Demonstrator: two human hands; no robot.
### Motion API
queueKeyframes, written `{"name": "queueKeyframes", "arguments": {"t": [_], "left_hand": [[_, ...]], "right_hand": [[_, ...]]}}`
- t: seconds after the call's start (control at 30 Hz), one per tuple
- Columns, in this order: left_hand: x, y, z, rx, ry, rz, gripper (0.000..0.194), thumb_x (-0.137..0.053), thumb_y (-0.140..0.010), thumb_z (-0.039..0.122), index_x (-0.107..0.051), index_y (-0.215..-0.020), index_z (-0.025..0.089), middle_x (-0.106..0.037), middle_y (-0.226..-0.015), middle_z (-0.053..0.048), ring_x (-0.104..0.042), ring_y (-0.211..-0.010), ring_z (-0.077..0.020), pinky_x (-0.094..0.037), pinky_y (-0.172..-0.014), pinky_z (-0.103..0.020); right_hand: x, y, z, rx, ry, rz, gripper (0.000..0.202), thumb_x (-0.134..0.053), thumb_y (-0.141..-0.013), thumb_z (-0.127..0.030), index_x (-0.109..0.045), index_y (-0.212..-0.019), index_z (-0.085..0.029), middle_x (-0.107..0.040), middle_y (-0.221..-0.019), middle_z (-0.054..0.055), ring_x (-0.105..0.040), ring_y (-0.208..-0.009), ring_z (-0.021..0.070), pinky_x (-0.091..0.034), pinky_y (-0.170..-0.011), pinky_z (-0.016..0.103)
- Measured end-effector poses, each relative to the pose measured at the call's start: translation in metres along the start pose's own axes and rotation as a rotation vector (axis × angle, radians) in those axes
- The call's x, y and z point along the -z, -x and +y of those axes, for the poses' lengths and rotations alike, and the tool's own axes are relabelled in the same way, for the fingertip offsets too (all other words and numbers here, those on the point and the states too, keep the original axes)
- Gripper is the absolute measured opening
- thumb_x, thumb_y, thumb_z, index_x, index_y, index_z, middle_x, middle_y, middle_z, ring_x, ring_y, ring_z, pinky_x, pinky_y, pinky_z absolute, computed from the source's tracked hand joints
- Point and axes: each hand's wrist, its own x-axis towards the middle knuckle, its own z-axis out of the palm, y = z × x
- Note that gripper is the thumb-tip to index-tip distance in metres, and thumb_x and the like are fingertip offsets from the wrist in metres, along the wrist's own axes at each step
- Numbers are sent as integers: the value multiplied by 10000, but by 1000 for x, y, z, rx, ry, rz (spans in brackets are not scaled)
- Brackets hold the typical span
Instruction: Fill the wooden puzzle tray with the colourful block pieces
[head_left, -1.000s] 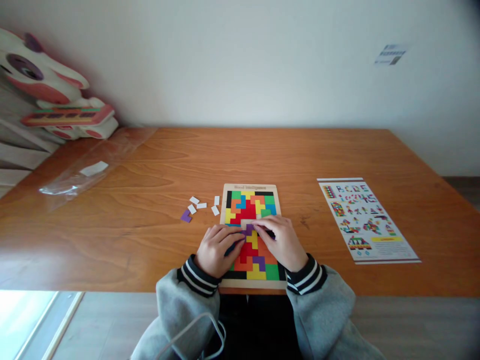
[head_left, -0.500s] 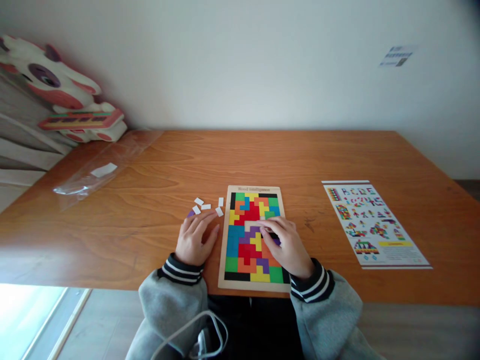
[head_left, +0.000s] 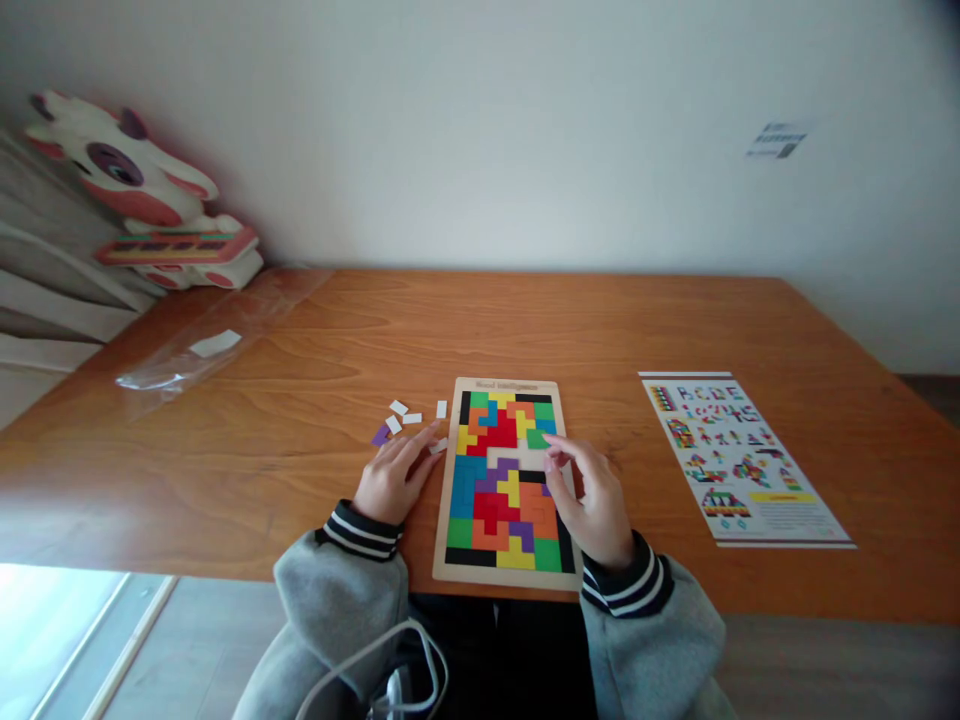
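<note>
A wooden puzzle board [head_left: 441, 540] lies in front of me, filled with coloured block pieces around a bare gap near its middle. My right hand [head_left: 592, 500] hovers over the board's right side. Its thumb and index finger are apart, with the index tip by a green piece [head_left: 536, 439] at the gap's upper edge. My left hand [head_left: 390, 482] rests on the table left of the board, thumb and index fingertips at a small white piece [head_left: 439, 446]. Several other white pieces [head_left: 412, 418] and a purple piece [head_left: 381, 436] lie just beyond its fingers.
A printed pattern sheet [head_left: 750, 470] lies to the right. At the left are a clear plastic bag [head_left: 169, 378] and a cow-shaped toy keyboard [head_left: 180, 245] against the wall. A white cable [head_left: 375, 650] hangs over my lap.
My right hand has drawn back to the right, uncovering the green piece and more of the gap. The nearest white piece has shifted toward my left thumb. The view has tilted slightly.
</note>
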Motion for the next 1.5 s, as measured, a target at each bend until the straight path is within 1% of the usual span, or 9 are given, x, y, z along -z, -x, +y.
{"name": "queueKeyframes", "arguments": {"t": [0.27,0.47,0.67,0.77,0.97,1.13,1.23,1.33,1.5], "left_hand": [[0,-5,3,-79,16,-13,236,-572,-976,227,-673,-1190,219,-771,-1065,-54,-729,-919,-190,-603,-854,-328],[2,-5,7,-23,29,-3,185,-579,-970,284,-705,-1094,229,-773,-1004,-52,-730,-896,-188,-598,-831,-320],[14,3,-11,211,-289,147,252,-600,-946,366,-681,-1145,234,-742,-1120,-91,-692,-1006,-276,-531,-915,-440],[20,12,-25,295,-366,132,329,-606,-931,436,-677,-1171,224,-763,-1048,-95,-706,-944,-292,-546,-856,-422],[24,22,-34,268,-286,160,273,-625,-930,408,-674,-1148,251,-777,-1040,-52,-735,-897,-244,-582,-804,-340],[26,19,-25,319,-117,159,454,-677,-887,474,-602,-1266,236,-782,-1001,-44,-743,-905,-241,-612,-829,-370],[26,4,-6,215,23,125,405,-677,-899,443,-620,-1240,233,-770,-1051,-47,-740,-898,-208,-617,-848,-345],[20,-22,20,-28,147,-8,288,-671,-919,353,-663,-1182,236,-760,-1091,-54,-718,-998,-201,-592,-925,-342],[-11,-54,41,-230,294,-196,126,-685,-912,307,-730,-1003,232,-783,-1003,-42,-734,-924,-185,-587,-877,-339]], "right_hand": [[2,4,0,-3,-44,-8,200,-534,-960,-228,-611,-1144,-242,-707,-929,49,-670,-802,193,-534,-797,386],[2,6,-1,-4,-57,-25,184,-530,-960,-232,-629,-1115,-241,-706,-918,51,-668,-801,197,-540,-786,383],[2,8,-1,-6,-75,-37,182,-535,-961,-219,-626,-1118,-235,-698,-929,58,-658,-805,194,-544,-784,380],[1,9,0,-17,-81,-41,183,-538,-958,-228,-633,-1114,-237,-697,-936,63,-657,-807,197,-552,-773,376],[0,9,1,-27,-97,-44,180,-540,-959,-245,-637,-1111,-238,-697,-934,63,-662,-807,201,-562,-772,375],[1,9,0,-30,-101,-41,189,-532,-961,-237,-627,-1123,-242,-693,-938,59,-660,-801,197,-562,-759,369],[1,9,1,-31,-113,-48,189,-527,-965,-231,-623,-1127,-238,-684,-942,57,-658,-811,194,-560,-769,367],[1,9,1,-24,-120,-60,183,-527,-967,-230,-620,-1124,-235,-680,-940,57,-658,-820,195,-558,-776,367],[1,9,1,-30,-112,-54,179,-524,-968,-228,-623,-1118,-233,-677,-960,62,-657,-830,195,-554,-786,368]]}}
